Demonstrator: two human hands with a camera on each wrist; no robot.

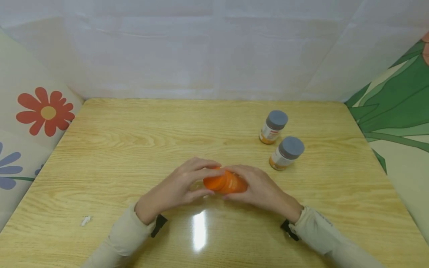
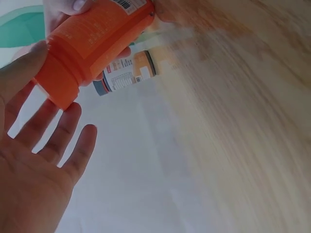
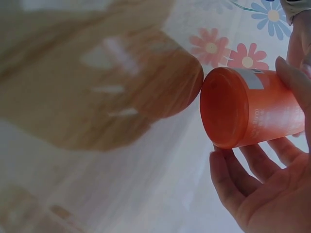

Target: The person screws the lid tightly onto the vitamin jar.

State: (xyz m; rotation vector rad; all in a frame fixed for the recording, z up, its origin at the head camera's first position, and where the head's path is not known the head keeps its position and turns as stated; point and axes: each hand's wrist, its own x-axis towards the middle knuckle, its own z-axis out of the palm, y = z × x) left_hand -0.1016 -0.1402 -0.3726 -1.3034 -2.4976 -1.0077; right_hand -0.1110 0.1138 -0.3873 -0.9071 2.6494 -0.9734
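An orange plastic bottle [image 1: 234, 184] with printed text and a matching orange cap [image 2: 58, 80] is tilted close over the table, cap toward the left. My left hand [image 1: 187, 180] pinches the cap between thumb and fingertips. From the other side my right hand [image 1: 263, 186] grips the bottle's body, its thumb and fingers around it. In the right wrist view the round bottle base [image 3: 223, 109] shows, its lower edge right at its own reflection in the glossy tabletop.
Two jars with grey lids, a farther jar [image 1: 273, 127] and a nearer jar [image 1: 286, 153], stand upright beyond my right hand. The wooden table [image 1: 151, 126] meets a white sheet [image 1: 214, 56] at the back and flower-printed panels at both sides. A small whitish mark [image 1: 85, 220] lies front left.
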